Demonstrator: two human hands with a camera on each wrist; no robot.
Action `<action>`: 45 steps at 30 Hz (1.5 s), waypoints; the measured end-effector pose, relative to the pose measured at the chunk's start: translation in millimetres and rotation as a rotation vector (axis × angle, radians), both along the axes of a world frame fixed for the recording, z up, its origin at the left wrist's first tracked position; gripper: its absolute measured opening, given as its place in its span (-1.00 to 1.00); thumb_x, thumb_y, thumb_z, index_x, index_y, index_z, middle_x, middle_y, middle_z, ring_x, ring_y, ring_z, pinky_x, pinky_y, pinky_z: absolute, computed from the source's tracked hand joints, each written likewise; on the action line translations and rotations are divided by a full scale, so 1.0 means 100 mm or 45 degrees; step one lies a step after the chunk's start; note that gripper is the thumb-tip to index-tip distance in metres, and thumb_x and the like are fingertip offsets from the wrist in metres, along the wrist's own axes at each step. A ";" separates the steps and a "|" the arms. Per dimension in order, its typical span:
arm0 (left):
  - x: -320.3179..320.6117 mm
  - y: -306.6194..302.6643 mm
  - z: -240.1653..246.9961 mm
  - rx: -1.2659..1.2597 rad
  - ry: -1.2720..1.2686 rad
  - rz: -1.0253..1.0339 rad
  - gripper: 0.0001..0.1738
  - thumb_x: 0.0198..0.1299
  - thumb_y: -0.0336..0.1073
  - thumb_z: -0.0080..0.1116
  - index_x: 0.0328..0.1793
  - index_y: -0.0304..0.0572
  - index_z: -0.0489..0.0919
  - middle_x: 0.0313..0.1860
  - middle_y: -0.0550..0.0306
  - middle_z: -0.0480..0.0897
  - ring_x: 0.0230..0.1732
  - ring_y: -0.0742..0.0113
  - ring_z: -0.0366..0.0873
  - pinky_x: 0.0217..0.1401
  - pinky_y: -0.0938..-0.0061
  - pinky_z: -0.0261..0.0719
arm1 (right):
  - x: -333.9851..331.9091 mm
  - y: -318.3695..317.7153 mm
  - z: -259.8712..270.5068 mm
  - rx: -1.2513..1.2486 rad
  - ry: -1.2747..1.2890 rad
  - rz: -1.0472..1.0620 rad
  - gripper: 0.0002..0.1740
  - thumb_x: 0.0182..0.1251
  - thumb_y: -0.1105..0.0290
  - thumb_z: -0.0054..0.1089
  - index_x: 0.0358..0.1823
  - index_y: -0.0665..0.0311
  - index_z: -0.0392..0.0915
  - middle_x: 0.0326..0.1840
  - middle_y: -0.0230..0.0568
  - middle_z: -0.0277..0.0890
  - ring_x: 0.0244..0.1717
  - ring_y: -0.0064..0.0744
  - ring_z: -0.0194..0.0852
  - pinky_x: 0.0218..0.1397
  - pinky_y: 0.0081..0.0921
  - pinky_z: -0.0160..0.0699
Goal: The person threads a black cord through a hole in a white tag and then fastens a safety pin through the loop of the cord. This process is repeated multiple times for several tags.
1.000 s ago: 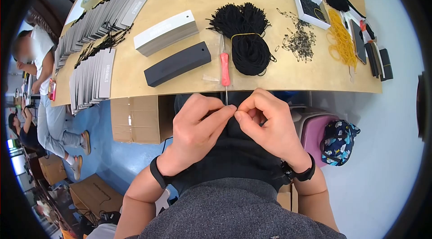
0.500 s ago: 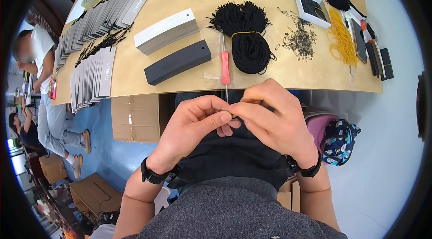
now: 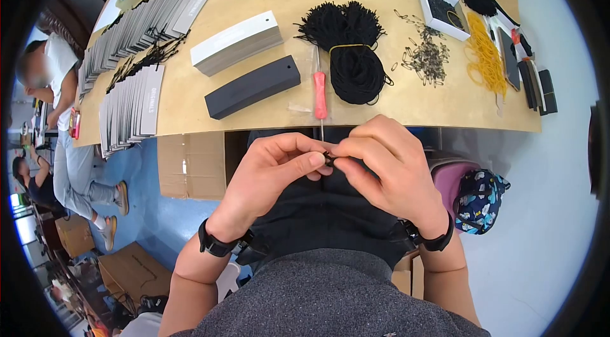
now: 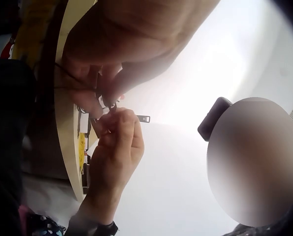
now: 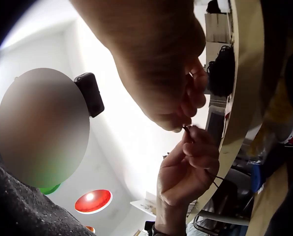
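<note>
Just past the table's front edge, my two hands meet fingertip to fingertip over the lap. My left hand (image 3: 270,168) pinches a thin black cord (image 3: 328,160) between thumb and forefinger. From the other side, the thumb and index finger of my right hand (image 3: 391,165) grip the same small dark bit. In the left wrist view a strand of the cord (image 4: 73,77) trails away from the fingers. A red-handled tool (image 3: 319,95) with a thin metal shaft lies beyond the hands, its shaft projecting over the edge. Fingers hide most of the held piece.
On the table (image 3: 267,124) lie a bundle of black cords (image 3: 356,73), scattered small pins (image 3: 427,60), a white box (image 3: 445,19), yellow rubber bands (image 3: 486,57), a dark tag stack (image 3: 254,88), a white tag stack (image 3: 235,45) and strung grey tags (image 3: 133,105).
Both hands have turned, and the left thumb now lies on top. Over the last half second the right thumb and fingers have shifted, and a dark bit of cord shows between the fingertips.
</note>
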State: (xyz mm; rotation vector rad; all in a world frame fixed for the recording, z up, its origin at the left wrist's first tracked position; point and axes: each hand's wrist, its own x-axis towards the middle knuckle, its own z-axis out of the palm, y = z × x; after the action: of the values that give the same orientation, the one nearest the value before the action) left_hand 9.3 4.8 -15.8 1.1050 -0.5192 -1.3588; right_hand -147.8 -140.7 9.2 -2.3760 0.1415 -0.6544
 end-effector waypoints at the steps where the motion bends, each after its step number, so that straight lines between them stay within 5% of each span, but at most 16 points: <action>1: -0.01 0.01 0.00 0.041 -0.046 0.015 -0.80 0.40 -0.38 0.21 0.01 -0.38 0.68 -0.18 0.10 0.74 -0.15 0.48 0.65 0.00 0.57 0.60 | 0.02 0.00 0.00 -0.065 -0.044 -0.014 -0.74 0.01 0.49 0.43 -0.22 0.21 0.60 -0.28 -0.28 0.47 -0.26 -0.22 0.53 -0.25 -0.33 0.49; 15: -0.03 0.04 0.08 0.182 -0.226 -0.053 -0.82 0.38 -0.38 0.23 -0.08 -0.41 0.69 -0.24 0.17 0.73 -0.17 0.51 0.63 0.00 0.58 0.58 | 0.01 0.01 -0.05 -0.193 -0.054 0.044 -0.74 -0.05 0.47 0.43 -0.28 0.24 0.60 -0.35 -0.36 0.42 -0.31 -0.31 0.45 -0.23 -0.41 0.35; 18: -0.09 0.03 0.07 0.202 -0.424 -0.036 -0.86 0.34 -0.42 0.24 -0.11 -0.39 0.68 -0.27 0.16 0.72 -0.19 0.47 0.64 -0.09 0.54 0.59 | 0.04 0.01 -0.09 -0.337 -0.063 0.045 -0.74 -0.08 0.46 0.42 -0.30 0.25 0.60 -0.40 -0.34 0.35 -0.34 -0.32 0.43 -0.23 -0.40 0.35; 20: -0.14 0.01 0.08 0.037 -1.074 0.047 -0.91 0.28 -0.49 0.25 -0.14 -0.38 0.67 -0.30 0.13 0.69 -0.24 0.40 0.65 -0.18 0.53 0.58 | 0.07 0.00 -0.10 -0.423 0.026 0.063 -0.73 -0.11 0.46 0.42 -0.31 0.26 0.58 -0.44 -0.32 0.28 -0.34 -0.31 0.42 -0.22 -0.38 0.36; 23: -0.17 -0.03 0.02 -0.236 -1.360 0.222 -0.90 0.22 -0.54 0.26 -0.15 -0.37 0.66 -0.32 0.07 0.65 -0.29 0.35 0.64 -0.22 0.54 0.56 | 0.08 0.01 -0.14 -0.366 0.072 -0.002 -0.75 -0.05 0.46 0.41 -0.30 0.27 0.58 -0.40 -0.30 0.34 -0.31 -0.30 0.44 -0.20 -0.37 0.38; 27: -0.13 -0.01 0.03 -0.086 -1.086 0.203 -0.91 0.25 -0.54 0.24 -0.14 -0.37 0.67 -0.26 0.10 0.64 -0.29 0.42 0.61 -0.20 0.57 0.56 | 0.08 0.04 -0.13 -0.299 -0.112 -0.165 -0.77 0.00 0.48 0.41 -0.28 0.25 0.58 -0.36 -0.29 0.41 -0.30 -0.28 0.47 -0.21 -0.35 0.38; 29: -0.10 0.00 0.02 -0.040 -0.705 0.209 -0.92 0.28 -0.53 0.23 -0.13 -0.37 0.67 -0.21 0.14 0.61 -0.23 0.49 0.59 -0.17 0.59 0.56 | 0.01 0.05 -0.04 -0.197 -0.097 -0.158 -0.75 0.01 0.49 0.45 -0.27 0.24 0.59 -0.31 -0.29 0.46 -0.30 -0.27 0.48 -0.22 -0.35 0.38; 37: -0.11 -0.01 0.06 0.012 -0.541 0.192 -0.92 0.33 -0.54 0.20 -0.13 -0.40 0.67 -0.21 0.19 0.57 -0.26 0.53 0.48 -0.19 0.61 0.46 | 0.05 0.12 -0.13 -0.238 -0.137 -0.154 -0.72 -0.01 0.50 0.49 -0.26 0.25 0.58 -0.34 -0.32 0.42 -0.32 -0.26 0.47 -0.24 -0.35 0.39; 45: -0.13 0.02 0.00 0.034 -0.466 0.203 -0.85 0.34 -0.43 0.27 -0.04 -0.33 0.72 -0.28 0.27 0.55 -0.32 0.60 0.47 -0.25 0.67 0.45 | 0.08 0.27 -0.22 0.332 0.006 -0.311 -0.77 0.03 0.58 0.41 -0.34 0.26 0.49 -0.36 -0.23 0.43 -0.41 -0.23 0.50 -0.36 -0.43 0.46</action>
State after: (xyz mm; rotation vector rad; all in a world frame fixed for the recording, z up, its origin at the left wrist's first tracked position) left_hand -3.8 6.7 -15.7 1.3967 -0.6630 -1.0315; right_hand -140.0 -114.0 -12.9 -2.1262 0.4946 -0.6972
